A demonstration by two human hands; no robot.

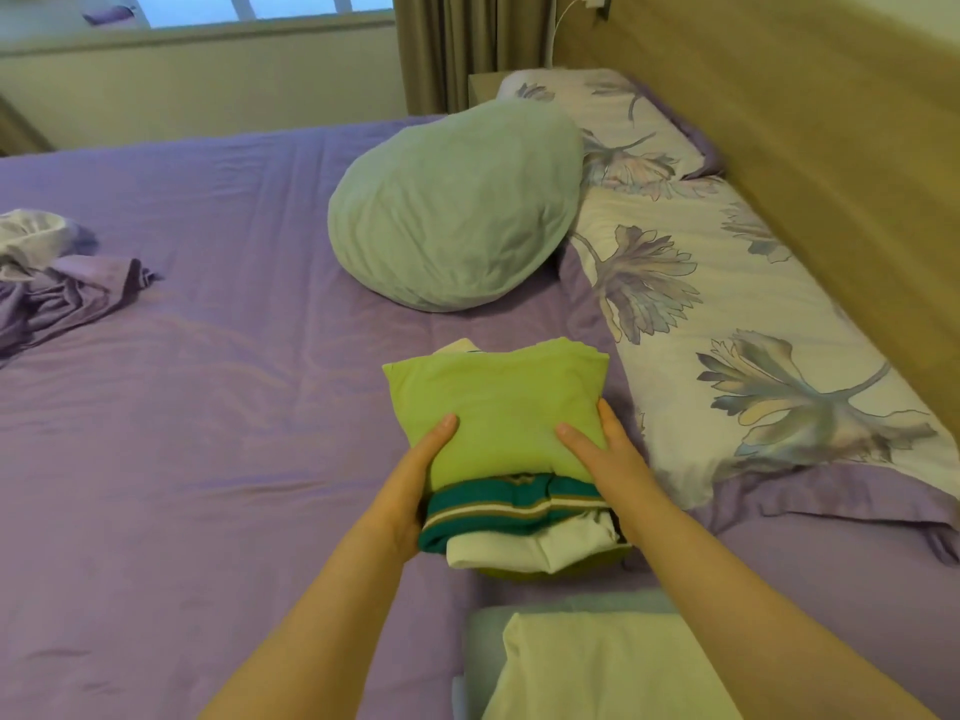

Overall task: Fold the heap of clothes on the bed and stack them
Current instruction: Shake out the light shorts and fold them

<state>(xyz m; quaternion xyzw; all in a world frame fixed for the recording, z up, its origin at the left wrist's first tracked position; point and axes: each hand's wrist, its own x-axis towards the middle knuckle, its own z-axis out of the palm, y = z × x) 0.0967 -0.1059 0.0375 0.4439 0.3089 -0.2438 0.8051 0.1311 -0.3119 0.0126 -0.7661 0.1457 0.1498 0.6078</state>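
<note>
Bed: a purple sheet (208, 407) is spread across most of the view, with a wooden headboard (831, 174) running from 1 to 3 o'clock.
Window: seen at 11 o'clock, with a curtain (457, 44) hung beside it at 12.
Stack: folded clothes (519, 459) are piled at the centre of the view, on the sheet just beside the floral pillow (753, 356). A green top (498, 402) is laid uppermost; a teal striped piece (498, 506), a white piece (535, 548) and an olive edge are seen beneath it.
Left hand: (421, 475) is pressed against the stack's 9 o'clock side, thumb laid on the green top; the fingers are hidden at the teal piece, so the grip cannot be told.
Right hand: (602, 449) is set at the stack's 3 o'clock side, thumb on the green top, fingers straight along the edge.
Cushion: a pale green one (457, 210) is propped at 12 o'clock, well apart from the stack.
Heap: crumpled purple and white cloth (57, 272) is left at 9 o'clock, far from the hands.
Near edge: a second folded pile, cream over pale blue (597, 662), is seen at 6 o'clock.
</note>
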